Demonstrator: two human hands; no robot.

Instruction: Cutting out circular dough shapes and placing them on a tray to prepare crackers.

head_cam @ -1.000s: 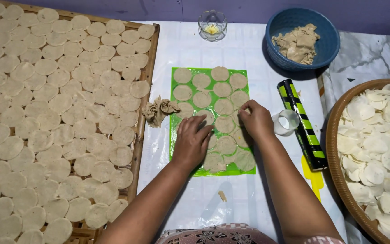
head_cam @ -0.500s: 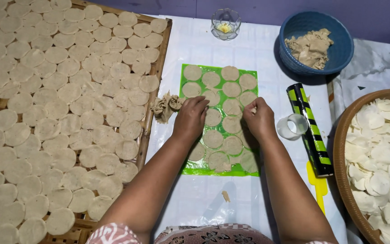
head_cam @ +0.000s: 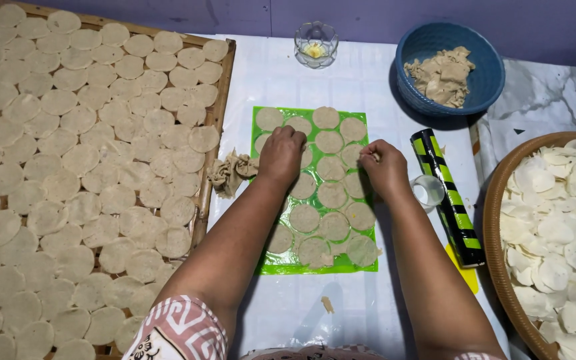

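A green plastic sheet [head_cam: 256, 268] lies on the white table cover, with several round dough discs [head_cam: 331, 195] cut on it. My left hand [head_cam: 281, 157] rests palm down on the discs at the sheet's upper left, fingers bent. My right hand [head_cam: 385, 167] is at the sheet's right edge, fingertips pinching at the dough strip between discs. A heap of dough trimmings [head_cam: 229, 173] lies just left of the sheet, beside my left wrist.
A big woven tray [head_cam: 218, 127] on the left is covered with raw discs. Far right sits a blue bowl [head_cam: 481, 73] with dough scraps. A black and green roller [head_cam: 447, 197], a small clear cup [head_cam: 428, 191] and a round basket [head_cam: 493, 233] of white chips sit at right. A glass dish [head_cam: 315, 45] stands at the far edge.
Both hands have moved up the green sheet, from its lower half toward its upper part. The left hand now sits at the top left discs.
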